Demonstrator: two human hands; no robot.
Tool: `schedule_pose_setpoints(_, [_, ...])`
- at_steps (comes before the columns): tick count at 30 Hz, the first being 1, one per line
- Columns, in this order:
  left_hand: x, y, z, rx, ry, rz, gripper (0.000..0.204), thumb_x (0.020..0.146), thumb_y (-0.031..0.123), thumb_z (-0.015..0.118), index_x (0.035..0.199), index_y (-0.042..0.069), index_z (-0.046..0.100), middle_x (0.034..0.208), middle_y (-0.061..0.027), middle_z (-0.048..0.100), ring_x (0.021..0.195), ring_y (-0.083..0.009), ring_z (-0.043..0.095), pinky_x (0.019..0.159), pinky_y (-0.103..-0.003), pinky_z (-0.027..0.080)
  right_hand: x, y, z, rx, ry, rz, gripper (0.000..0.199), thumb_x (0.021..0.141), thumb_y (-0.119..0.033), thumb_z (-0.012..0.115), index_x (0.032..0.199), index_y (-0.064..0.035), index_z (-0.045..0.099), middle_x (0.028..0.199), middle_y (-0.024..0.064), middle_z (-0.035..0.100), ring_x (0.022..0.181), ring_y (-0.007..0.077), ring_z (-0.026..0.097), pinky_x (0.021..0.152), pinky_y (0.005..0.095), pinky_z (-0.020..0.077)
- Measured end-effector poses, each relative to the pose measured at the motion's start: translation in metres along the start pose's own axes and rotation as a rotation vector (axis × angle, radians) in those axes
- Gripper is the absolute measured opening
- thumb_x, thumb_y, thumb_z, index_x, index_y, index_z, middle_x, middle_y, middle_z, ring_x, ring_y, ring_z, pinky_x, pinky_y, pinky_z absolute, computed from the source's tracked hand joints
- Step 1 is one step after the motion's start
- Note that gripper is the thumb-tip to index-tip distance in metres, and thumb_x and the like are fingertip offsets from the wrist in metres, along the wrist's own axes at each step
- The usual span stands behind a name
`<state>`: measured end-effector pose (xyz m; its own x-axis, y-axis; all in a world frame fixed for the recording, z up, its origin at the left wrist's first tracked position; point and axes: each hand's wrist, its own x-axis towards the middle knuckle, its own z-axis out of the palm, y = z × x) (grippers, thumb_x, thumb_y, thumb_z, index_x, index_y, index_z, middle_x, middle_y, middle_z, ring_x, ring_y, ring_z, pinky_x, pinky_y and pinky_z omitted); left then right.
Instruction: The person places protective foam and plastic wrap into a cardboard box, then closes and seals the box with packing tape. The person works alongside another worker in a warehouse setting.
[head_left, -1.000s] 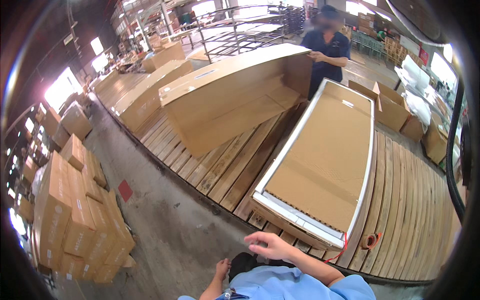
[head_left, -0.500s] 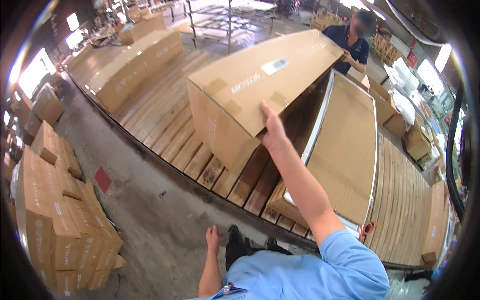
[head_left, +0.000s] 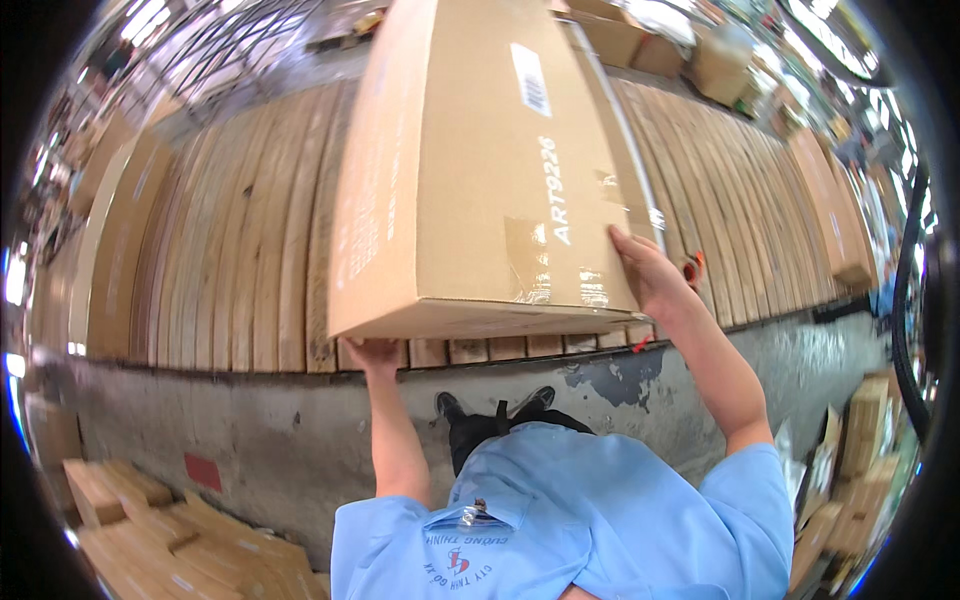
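Observation:
A long cardboard carton (head_left: 485,190) with strips of clear tape and a white label fills the middle of the view, its near end toward me and slightly raised. My left hand (head_left: 373,356) is at its lower near-left corner, the fingers hidden beneath the bottom edge. On the right side, my right hand (head_left: 648,270) grips the near edge, thumb on the top face and the other fingers out of sight along the side. A white-edged piece (head_left: 612,120) shows along the carton's right side, mostly covered by it.
The slatted wooden platform (head_left: 265,220) runs left to right under the carton. Other cartons stand at its left end (head_left: 120,240) and right end (head_left: 830,205). A red-orange object (head_left: 693,268) lies near my right hand. Cartons are stacked on the floor behind me (head_left: 200,550).
My left hand has come up from my side to the carton's lower corner. My right hand now holds its right edge. The carton has swung to point away from me; the co-worker is out of view.

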<state>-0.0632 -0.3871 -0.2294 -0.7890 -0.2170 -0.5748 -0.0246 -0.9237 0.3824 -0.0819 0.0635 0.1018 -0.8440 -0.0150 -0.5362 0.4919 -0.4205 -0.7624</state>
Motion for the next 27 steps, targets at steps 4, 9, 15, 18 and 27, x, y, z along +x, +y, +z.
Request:
schedule_pose_setpoints(4, [0.005,-0.022,-0.009,0.103,-0.518,0.07,0.095,0.082,0.081,0.065,0.151,0.016,0.054,0.145,-0.0066,0.06,0.137,-0.0296,0.05,0.115,-0.055,0.035,0.019,-0.002,-0.105,0.088,0.059,0.092,0.046,0.104,-0.036,0.066,0.135,-0.002,0.06,0.129,0.012,0.07,0.117,0.0254,0.069,0.102,0.0416,0.055])
schedule_pose_setpoints(9, [-0.007,-0.052,0.055,0.235,-0.381,-0.071,0.062,0.099,0.059,0.045,0.146,0.02,0.056,0.142,-0.0043,0.061,0.128,-0.0288,0.056,0.102,-0.059,0.047,0.039,0.014,-0.207,0.175,-0.012,0.164,0.052,0.111,-0.048,0.046,0.14,-0.0071,0.059,0.136,0.0093,0.068,0.12,0.0213,0.068,0.103,0.0393,0.053])
schedule_pose_setpoints(15, [0.044,-0.027,0.021,0.373,-0.597,-0.227,0.063,0.101,0.059,0.049,0.146,0.014,0.057,0.142,-0.0103,0.061,0.128,-0.0311,0.058,0.104,-0.055,0.049,0.057,-0.002,-0.223,-0.116,0.014,0.206,0.065,0.11,-0.06,0.037,0.137,-0.0065,0.062,0.127,0.007,0.072,0.113,0.0174,0.07,0.096,0.0332,0.0556])
schedule_pose_setpoints(18, [0.022,0.006,0.004,0.436,-0.545,-0.148,0.065,0.102,0.059,0.049,0.149,0.013,0.055,0.146,-0.012,0.059,0.132,-0.0315,0.056,0.109,-0.054,0.047,0.055,-0.019,-0.201,-0.28,-0.093,0.291,0.067,0.11,-0.062,0.035,0.136,-0.006,0.063,0.122,0.0076,0.073,0.111,0.0167,0.07,0.092,0.0327,0.0567])
schedule_pose_setpoints(27, [-0.01,0.011,0.047,0.558,-0.326,-0.101,0.068,0.104,0.06,0.046,0.153,0.013,0.047,0.15,-0.0117,0.054,0.137,-0.0307,0.051,0.113,-0.052,0.043,0.042,-0.021,-0.234,-0.38,0.167,0.139,0.077,0.11,-0.064,0.03,0.131,-0.0009,0.069,0.127,0.0117,0.07,0.114,0.0193,0.065,0.099,0.036,0.0503])
